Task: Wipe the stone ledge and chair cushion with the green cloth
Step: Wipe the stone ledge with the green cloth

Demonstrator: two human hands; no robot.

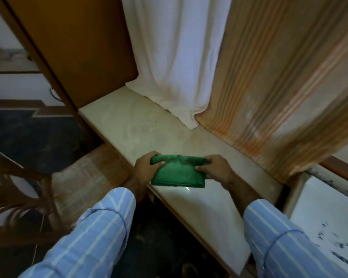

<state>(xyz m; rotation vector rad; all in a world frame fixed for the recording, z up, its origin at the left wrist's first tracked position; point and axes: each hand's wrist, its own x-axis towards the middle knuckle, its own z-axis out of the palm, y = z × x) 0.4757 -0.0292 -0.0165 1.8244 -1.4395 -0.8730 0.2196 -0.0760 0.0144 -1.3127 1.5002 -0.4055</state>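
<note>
Holding the green cloth (pixel 178 173) folded flat between both hands, just above the near edge of the stone ledge (pixel 141 125). Our left hand (pixel 147 167) is clamped on the cloth's left end, thumb on top and fingers curled around the rolled far edge. Our right hand (pixel 215 166) pinches the right end, thumb on the top face, fingers behind it. Neither hand is spread; both are closed on fabric.

Key geometry: the cloth's long axis runs hand to hand, left-right in view. The ledge's long axis runs diagonally, from the near right up and away to the far left, toward the brown cabinet panel (pixel 74 47) and the white curtain (pixel 175 57). So the dirty stretch lies forward and left of both hands, and the small dark specks (pixel 147 122) sit well ahead of our left hand. That hand is nearer to them.

We judge wiping hasn't properly begun: the cloth looks set to be pressed down, then pushed away along the slab. The striped curtain (pixel 269 97) drapes onto the ledge just beyond our right hand and may snag.

The chair (pixel 22 187), blurred, lies well left of our left hand; we can't clearly make out its cushion.
</note>
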